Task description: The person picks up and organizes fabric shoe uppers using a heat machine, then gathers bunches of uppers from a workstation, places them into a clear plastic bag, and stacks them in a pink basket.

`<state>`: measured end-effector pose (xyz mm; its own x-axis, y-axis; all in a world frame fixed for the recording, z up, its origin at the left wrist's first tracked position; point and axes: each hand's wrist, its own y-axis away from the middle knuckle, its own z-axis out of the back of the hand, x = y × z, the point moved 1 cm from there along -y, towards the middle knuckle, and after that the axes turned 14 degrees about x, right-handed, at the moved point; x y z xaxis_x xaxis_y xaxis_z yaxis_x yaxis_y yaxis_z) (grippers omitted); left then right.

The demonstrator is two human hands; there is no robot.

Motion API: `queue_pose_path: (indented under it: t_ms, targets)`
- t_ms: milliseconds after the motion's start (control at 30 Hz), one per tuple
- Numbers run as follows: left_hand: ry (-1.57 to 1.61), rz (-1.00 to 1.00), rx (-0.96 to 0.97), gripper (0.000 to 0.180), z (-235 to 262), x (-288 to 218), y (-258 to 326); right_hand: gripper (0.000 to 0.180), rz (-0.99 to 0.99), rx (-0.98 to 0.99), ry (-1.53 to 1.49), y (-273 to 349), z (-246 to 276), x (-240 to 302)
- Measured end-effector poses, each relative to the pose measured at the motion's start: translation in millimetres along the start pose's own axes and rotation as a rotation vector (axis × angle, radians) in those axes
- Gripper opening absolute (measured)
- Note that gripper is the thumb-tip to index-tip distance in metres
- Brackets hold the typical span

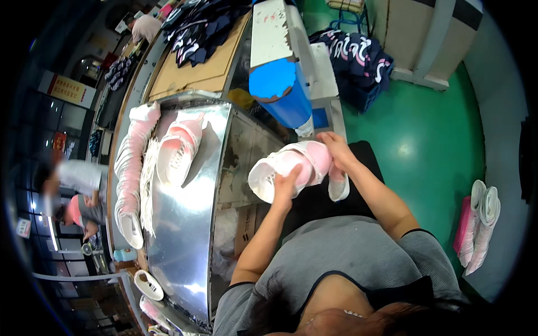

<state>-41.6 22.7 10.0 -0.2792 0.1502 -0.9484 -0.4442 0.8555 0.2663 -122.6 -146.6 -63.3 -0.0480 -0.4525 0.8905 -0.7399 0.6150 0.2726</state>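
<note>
A few pink and white shoe uppers (291, 162), nested into one another, hang over my lap in front of the sewing machine's blue head (280, 92). My left hand (287, 183) is closed on their near side, with its thumb on the pink part. At their right end, my right hand (336, 150) grips the edge of the uppers, close to the machine. A further white and pink piece (338, 183) dangles below that hand; whether it is joined to the rest I cannot tell.
On the metal table (182, 252) at left lie another nested bundle of uppers (178, 148), a long row of stacked uppers (128, 168) and white laces (147, 185). Dark printed pieces (358, 59) are heaped beyond the machine. Rolled bundles (482, 224) stand by the right wall.
</note>
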Motion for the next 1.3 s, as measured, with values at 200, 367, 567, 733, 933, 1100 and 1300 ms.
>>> queue_pose_path:
  t_ms: [200,367,567,733,933,1100,1300]
  targets:
    - [-0.105,-0.06,0.044,0.037,15.9,-28.9,-21.6,0.045,0.042,0.19,0.554,34.6,4.1,49.4]
    - [-0.143,-0.151,0.115,0.046,7.7,-17.4,-60.3,0.031,0.077,0.18,0.491,-3.3,-2.2,40.3]
    - [0.013,-0.085,0.026,0.046,12.2,10.1,-98.8,0.017,0.09,0.224,0.308,-51.1,18.3,18.3]
    - [0.284,0.035,-0.136,0.037,31.6,24.3,-134.4,0.01,-0.058,0.304,-0.018,-78.0,16.4,16.4]
    - [0.785,0.242,-0.047,0.037,81.4,-12.1,-131.1,0.006,-0.146,0.292,-0.16,-82.8,-2.0,24.4]
    - [0.235,-0.106,-0.23,0.05,67.0,-81.3,17.9,0.012,-0.156,0.439,-0.36,2.3,42.7,48.3]
    - [-0.073,-0.45,-0.904,0.042,158.6,-147.9,97.2,0.026,0.178,0.522,0.365,49.3,-11.6,63.3]
